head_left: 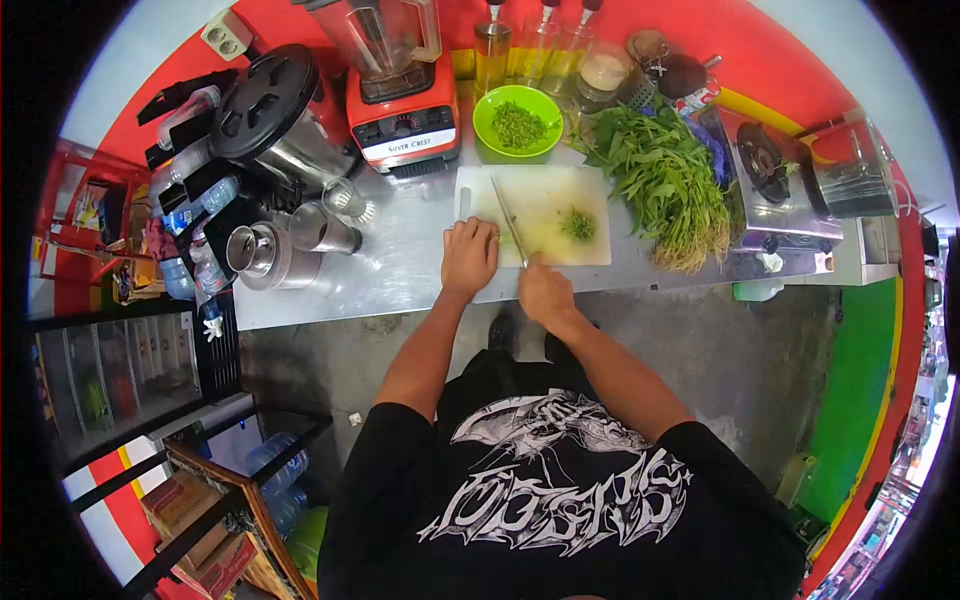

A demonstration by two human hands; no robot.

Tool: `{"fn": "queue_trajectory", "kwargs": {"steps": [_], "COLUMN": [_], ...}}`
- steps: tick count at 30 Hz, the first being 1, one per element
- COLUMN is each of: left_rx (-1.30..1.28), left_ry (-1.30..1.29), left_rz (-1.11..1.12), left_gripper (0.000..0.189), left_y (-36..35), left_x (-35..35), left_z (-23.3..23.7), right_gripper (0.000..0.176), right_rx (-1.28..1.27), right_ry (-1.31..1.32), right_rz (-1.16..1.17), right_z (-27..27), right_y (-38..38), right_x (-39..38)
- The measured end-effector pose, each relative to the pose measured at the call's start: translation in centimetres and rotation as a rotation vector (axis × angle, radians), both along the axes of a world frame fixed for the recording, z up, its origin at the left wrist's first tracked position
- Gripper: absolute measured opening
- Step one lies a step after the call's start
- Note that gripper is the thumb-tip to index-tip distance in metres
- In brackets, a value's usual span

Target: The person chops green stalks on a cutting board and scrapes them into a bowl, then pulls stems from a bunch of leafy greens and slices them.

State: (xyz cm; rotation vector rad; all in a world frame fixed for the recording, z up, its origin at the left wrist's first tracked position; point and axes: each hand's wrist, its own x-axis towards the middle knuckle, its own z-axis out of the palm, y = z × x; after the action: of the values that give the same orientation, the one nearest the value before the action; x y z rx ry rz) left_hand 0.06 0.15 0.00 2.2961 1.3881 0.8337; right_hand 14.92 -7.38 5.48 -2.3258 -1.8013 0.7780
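My right hand is wrapped around the handle of a knife, whose blade points away from me across the white cutting board. At the board's near left part rests my left hand, its fingers curled in close to the blade. Whatever those fingers hold, if anything, is hidden; a little pale green shows beside them. Right of the knife lies a small pile of chopped greens. Behind the board stands a lime-green bowl holding more chopped greens.
A large bunch of leafy greens with roots lies right of the board, next to a gas stove. A red blender, metal cups and a big lidded pot stand left. Bottles line the back wall.
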Motion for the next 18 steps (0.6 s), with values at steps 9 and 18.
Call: {"fn": "queue_trajectory", "kwargs": {"steps": [9,18], "left_rx": [0.033,0.02], "left_ry": [-0.031,-0.012], "left_rz": [-0.013,-0.021], "left_gripper": [0.01,0.013], "left_y": [0.0,-0.1], "left_x": [-0.2,-0.2], "left_z": [-0.1,-0.2], "right_gripper": [0.028,0.026], "right_rx": [-0.026,-0.02], "right_ry": [0.046,0.053], "right_rz": [0.054,0.033], "right_z": [0.7,0.5], "right_y": [0.8,2.0], "right_x": [0.4,0.2]}}
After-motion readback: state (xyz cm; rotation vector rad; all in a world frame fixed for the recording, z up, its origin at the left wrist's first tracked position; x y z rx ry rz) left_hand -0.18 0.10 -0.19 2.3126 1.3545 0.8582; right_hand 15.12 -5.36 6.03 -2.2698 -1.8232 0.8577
